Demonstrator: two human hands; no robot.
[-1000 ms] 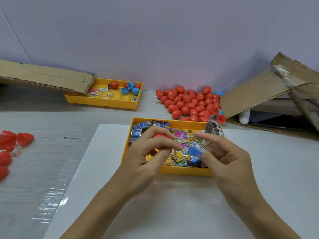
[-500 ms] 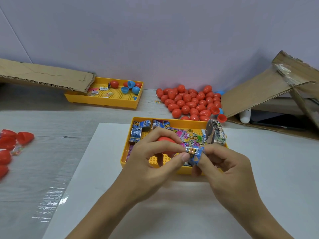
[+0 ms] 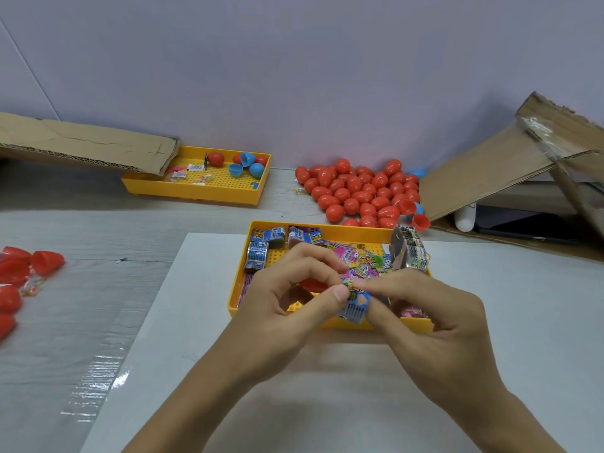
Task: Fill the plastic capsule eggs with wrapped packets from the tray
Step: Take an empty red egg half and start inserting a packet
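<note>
My left hand (image 3: 294,299) is curled around a red plastic capsule egg half (image 3: 312,284), of which only a sliver shows between my fingers, so I cannot tell which way its opening faces. My right hand (image 3: 421,318) pinches a small blue printed wrapped packet (image 3: 354,305) between thumb and forefinger, and my left thumb touches the same packet; both hands meet just above the near edge of the yellow perforated plastic tray (image 3: 333,228). Judgement on handling: the packet looks light, thin and crinkly, with a glossy film that will likely slip, so I should hold it by its edges and fold or roll it narrow before pushing it in. The egg half looks like a stiff, smooth, thin shell; gripping round its rim should keep it from squirting out, and hard squeezing could deform it. More wrapped packets (image 3: 359,256) lie loose in the tray, with a bundled stack (image 3: 410,248) leaning at its far right corner, near my right knuckles, so a wide sweep could tip it. Open room lies on the white sheet (image 3: 523,305) on both sides of my wrists and toward me. The pile of closed red eggs (image 3: 359,191) sits well behind the tray, and open red shells (image 3: 19,266) lie far to my left. A second yellow tray (image 3: 196,191) and brown cardboard flaps (image 3: 81,142) are well apart at the back.
</note>
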